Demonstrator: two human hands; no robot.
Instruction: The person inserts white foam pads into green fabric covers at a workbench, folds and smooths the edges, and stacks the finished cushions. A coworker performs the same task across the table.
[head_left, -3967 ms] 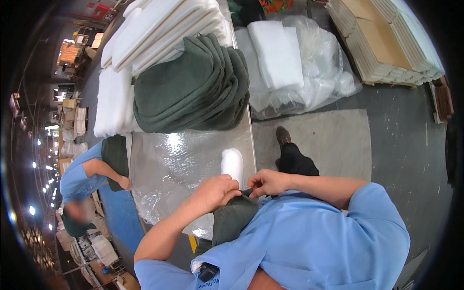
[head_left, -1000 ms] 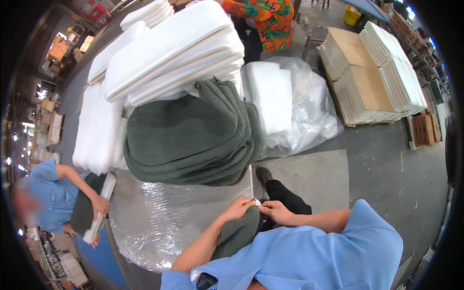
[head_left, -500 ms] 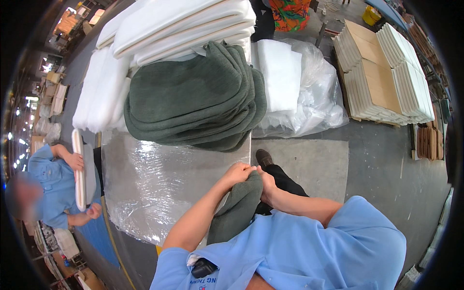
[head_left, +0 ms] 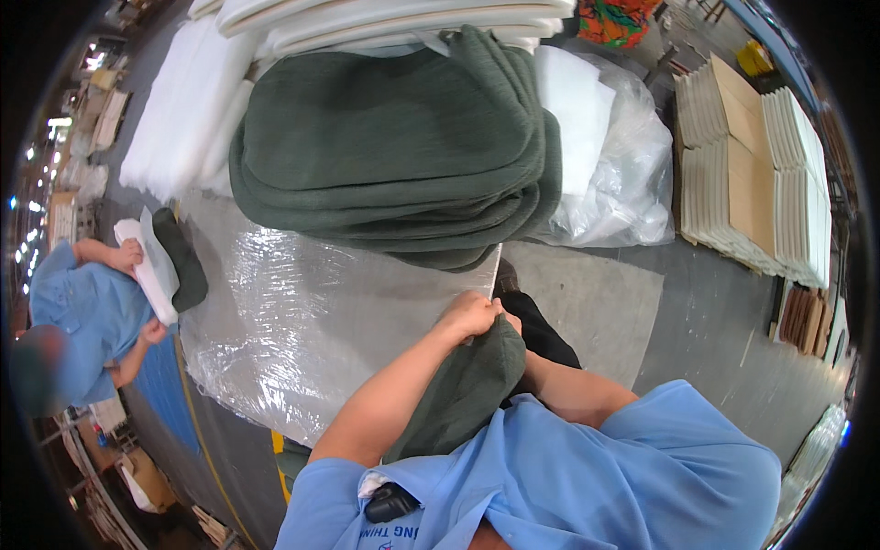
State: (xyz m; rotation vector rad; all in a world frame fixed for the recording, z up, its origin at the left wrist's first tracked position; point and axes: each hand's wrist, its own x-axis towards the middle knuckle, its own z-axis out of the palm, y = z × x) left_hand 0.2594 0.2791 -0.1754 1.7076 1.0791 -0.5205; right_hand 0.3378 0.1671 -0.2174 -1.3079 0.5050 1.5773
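Green fabric forms the cushion cover [head_left: 463,390] held against the wearer's body at the near edge of the plastic-wrapped table [head_left: 302,330]. The left hand [head_left: 467,314] is closed over the top end of the cover, fingers curled around the fabric at its upper edge. The right hand [head_left: 510,323] sits just beside the left, at its 3 o'clock; it is mostly hidden behind the cover and the left hand, so how far it is closed cannot be told. It touches the same upper end of the cover. The cover hangs downward from both hands toward 7 o'clock, along the left forearm.

At 12 o'clock from the hands, a stack of green cushions [head_left: 394,147] rests on the table, its lowest edge near the hands. White foam pads [head_left: 179,119] lie at 10 o'clock beyond the stack. A clear plastic bag holding white foam [head_left: 610,156] stands at 1 o'clock on the grey floor. Flat cardboard and white boards [head_left: 752,174] are stacked at 2 o'clock, well apart.

At 9 o'clock, a co-worker in a blue shirt [head_left: 82,312] holds a white foam pad partly sleeved in a green cover [head_left: 165,261].
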